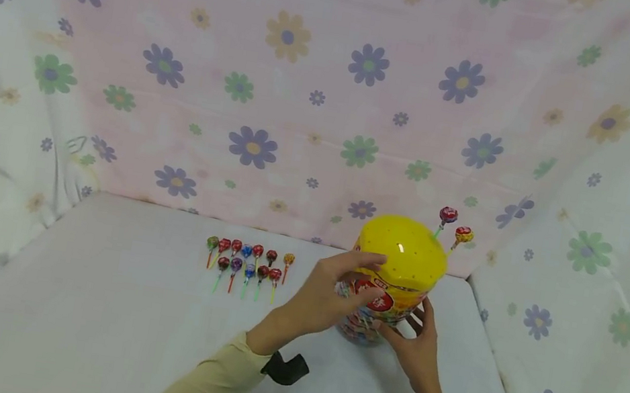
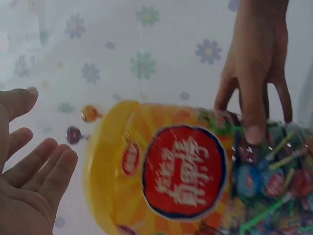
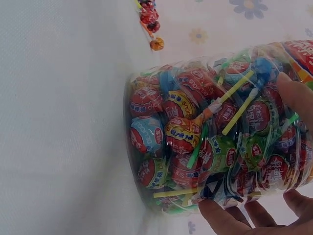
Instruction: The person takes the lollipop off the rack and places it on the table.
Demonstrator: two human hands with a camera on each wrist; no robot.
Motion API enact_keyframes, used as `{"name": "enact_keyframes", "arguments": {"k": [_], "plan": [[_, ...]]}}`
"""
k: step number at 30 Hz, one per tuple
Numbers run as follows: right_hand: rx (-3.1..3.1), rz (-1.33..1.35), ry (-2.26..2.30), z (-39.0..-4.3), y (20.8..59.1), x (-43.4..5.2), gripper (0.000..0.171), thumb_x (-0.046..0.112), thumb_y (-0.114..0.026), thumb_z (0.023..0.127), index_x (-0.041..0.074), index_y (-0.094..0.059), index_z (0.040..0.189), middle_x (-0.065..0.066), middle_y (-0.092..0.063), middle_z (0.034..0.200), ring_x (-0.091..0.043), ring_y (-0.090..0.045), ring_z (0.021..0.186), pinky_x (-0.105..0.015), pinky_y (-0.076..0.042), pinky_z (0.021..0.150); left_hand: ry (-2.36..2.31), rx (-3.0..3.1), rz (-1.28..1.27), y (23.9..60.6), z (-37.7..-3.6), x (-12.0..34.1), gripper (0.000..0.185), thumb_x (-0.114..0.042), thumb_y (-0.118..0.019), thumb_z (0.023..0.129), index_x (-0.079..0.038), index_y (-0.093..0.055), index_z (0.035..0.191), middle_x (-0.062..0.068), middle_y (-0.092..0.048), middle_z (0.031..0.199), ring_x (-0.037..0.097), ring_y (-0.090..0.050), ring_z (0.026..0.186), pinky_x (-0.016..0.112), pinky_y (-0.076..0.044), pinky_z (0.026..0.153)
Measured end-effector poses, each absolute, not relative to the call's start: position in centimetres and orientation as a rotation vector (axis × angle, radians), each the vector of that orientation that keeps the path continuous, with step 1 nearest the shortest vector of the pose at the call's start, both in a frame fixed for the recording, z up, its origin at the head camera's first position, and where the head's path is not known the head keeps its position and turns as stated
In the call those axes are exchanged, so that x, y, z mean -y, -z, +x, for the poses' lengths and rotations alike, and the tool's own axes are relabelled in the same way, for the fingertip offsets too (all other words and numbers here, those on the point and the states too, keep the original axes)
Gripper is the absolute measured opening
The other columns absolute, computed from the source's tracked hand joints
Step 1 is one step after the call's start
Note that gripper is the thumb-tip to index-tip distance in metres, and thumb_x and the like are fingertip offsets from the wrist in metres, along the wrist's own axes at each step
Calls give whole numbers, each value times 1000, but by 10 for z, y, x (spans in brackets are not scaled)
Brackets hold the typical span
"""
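Note:
A clear plastic jar [image 3: 195, 137], packed with wrapped lollipops, has a yellow lid [image 1: 402, 250] dotted with small holes. Two lollipops stand by their sticks at the lid's far right edge, one purple-red [image 1: 449, 214] and one orange-red [image 1: 464, 234]. With thumb and fingers spread round its side, my right hand [image 1: 417, 349] holds the jar. My left hand [image 1: 325, 290] is beside the lid and label, fingers parted and nothing in them; the left wrist view shows a gap between it and the lid. Whether the jar's base touches the table cannot be told.
Several loose lollipops [image 1: 249, 269] lie in two rows on the white table [image 1: 122, 303], left of the jar. A flower-printed cloth [image 1: 312, 135] rises behind the table and along both sides. Black curved pieces [image 1: 286, 369] sit at both wrists.

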State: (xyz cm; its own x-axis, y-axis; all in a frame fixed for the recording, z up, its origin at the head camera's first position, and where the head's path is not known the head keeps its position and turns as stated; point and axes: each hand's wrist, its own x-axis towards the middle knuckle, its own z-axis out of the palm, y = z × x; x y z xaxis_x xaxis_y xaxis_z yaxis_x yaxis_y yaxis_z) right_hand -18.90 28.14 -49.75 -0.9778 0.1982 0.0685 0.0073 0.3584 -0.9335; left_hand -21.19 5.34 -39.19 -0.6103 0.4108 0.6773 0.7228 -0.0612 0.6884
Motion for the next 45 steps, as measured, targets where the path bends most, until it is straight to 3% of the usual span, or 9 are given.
{"name": "enact_keyframes", "arguments": {"k": [5,9,15,22,30,39,45], "plan": [[2444,-168,-1667,-190,501,-282,104,24,-85,85,22,-17,163,-18,-38,152,-41,-43,138,-57,-49,105,1506,1904,-1390,359,-212,-87,57,-8,-76,91,0,-53,142,16,-55,146,20,-52,137,25,-44,111],[2447,-151,-1664,-193,503,-281,101,25,-85,85,23,-19,162,-17,-39,152,-41,-44,138,-56,-50,105,1534,1868,-1370,342,-218,-112,58,-6,-73,93,2,-49,145,18,-51,150,22,-49,140,24,-41,114],[2463,-193,-1688,-194,503,-280,108,27,-86,84,24,-13,164,-16,-38,153,-39,-44,139,-53,-50,105,1843,1849,-1146,334,-235,-139,51,0,-66,96,4,-49,145,20,-52,148,26,-50,140,26,-46,109],[2473,-179,-1673,-195,500,-280,104,10,-80,87,19,-11,164,-25,-35,154,-47,-41,141,-59,-45,109,1847,1991,-854,329,-249,-152,53,-5,-65,97,1,-48,147,19,-52,142,27,-55,128,25,-49,106],[2487,-168,-1655,-194,501,-286,103,9,-78,87,16,-10,164,-25,-36,155,-48,-42,141,-59,-45,109,1794,2117,-887,327,-257,-159,46,-1,-60,100,-1,-51,144,14,-66,129,24,-65,118,21,-46,108],[2482,-153,-1608,-190,502,-288,102,11,-80,86,17,-14,164,-24,-38,153,-48,-45,138,-62,-44,109,1860,1987,-821,328,-261,-168,31,3,-62,98,1,-62,129,15,-72,113,19,-71,101,13,-52,93],[2473,-141,-1592,-191,504,-289,103,12,-81,85,16,-15,164,-26,-39,152,-49,-45,136,-63,-44,108,1919,1905,-780,330,-266,-171,28,3,-63,98,0,-66,125,14,-72,111,19,-71,99,13,-54,87]]}}
